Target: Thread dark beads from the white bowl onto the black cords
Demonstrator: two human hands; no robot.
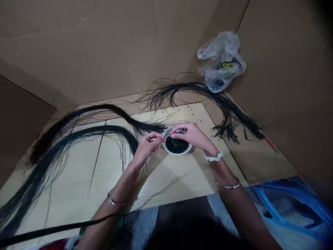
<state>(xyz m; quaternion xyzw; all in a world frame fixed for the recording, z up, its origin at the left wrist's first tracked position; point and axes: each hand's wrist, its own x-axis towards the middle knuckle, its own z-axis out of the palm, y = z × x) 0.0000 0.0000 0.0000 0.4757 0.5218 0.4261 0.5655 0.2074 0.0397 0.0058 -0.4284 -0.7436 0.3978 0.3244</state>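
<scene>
Head view, left hand (147, 145): thumb and forefinger pressed together just left of the bowl; what they pinch is too fine to make out.
Head view, right hand (191, 134): fingertips bunched together over the far rim of the bowl, at the surface of the contents; any pinched item is hidden by the fingers.
White bowl (179, 153): stands on the wooden board (166, 177) between the two hands; its far rim is covered by the right hand.
Black beads (177, 145): fill the bowl; single pieces cannot be told apart.
Left strand bundles (104, 130): long black fibres arch from the bowl area to the lower left and are cut off at the frame edge.
Rear strand bundle (226, 111): curves along the right board edge, well apart from the hands.
Plastic bag (221, 59): crumpled against the cardboard wall (91, 52); contents unclear.
Blue cloth (286, 205): blurred, lower right, cut off by the frame.
Open room: bare board lies in front of the bowl, between the forearms; cardboard closes the rear and right sides.
</scene>
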